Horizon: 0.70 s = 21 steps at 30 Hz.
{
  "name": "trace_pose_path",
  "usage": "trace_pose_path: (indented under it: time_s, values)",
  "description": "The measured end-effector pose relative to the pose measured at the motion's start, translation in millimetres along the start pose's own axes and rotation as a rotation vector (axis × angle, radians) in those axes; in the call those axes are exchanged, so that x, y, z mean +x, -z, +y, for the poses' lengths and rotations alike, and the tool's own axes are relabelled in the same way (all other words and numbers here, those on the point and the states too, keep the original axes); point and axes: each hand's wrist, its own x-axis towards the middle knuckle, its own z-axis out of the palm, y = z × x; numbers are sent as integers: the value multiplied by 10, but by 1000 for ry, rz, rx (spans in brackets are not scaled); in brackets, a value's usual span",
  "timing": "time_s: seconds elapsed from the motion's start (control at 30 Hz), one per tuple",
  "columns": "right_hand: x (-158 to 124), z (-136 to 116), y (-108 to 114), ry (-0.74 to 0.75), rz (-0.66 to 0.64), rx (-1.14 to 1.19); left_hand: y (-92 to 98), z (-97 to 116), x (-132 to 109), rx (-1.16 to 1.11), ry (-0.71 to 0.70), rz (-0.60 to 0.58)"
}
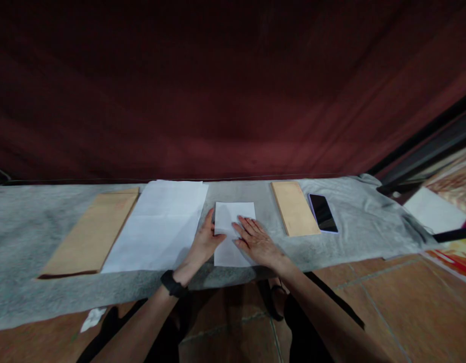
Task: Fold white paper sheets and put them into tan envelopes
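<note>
A folded white sheet of paper [233, 217] lies on the grey cloth-covered table [28, 222] in front of me. My left hand [204, 241] rests at the sheet's left edge, thumb on the paper, fingers alongside it. My right hand [256, 240] lies flat on the sheet with fingers stretched out, pressing it down. A black band sits on my left wrist.
A stack of white sheets [160, 224] lies left of the folded sheet, with a brown envelope [92, 232] further left. Another brown envelope [294, 207] and a dark phone [323, 213] lie to the right. A dark red curtain [217, 85] hangs behind. Tiled floor below.
</note>
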Motion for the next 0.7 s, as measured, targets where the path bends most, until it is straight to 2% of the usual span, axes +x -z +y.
trace_pose_path:
  time_s: [0.17,0.3,0.43,0.5,0.6,0.7]
  values:
    - [-15,37,-41,-38,-17,-117,1,-15,-57,386,-55,4]
    - [21,73,-10,-58,-14,-138,13,-56,-115,578,-95,-33]
    - [46,82,4,-91,3,-149,-6,-32,-145,751,-207,66]
    - [48,87,0,-88,1,-153,-76,7,-141,777,-341,72]
    - [42,104,-18,-68,-5,-161,-243,55,-127,790,-514,-14]
    - [36,124,-42,-56,0,-168,-388,66,-93,836,-529,-68]
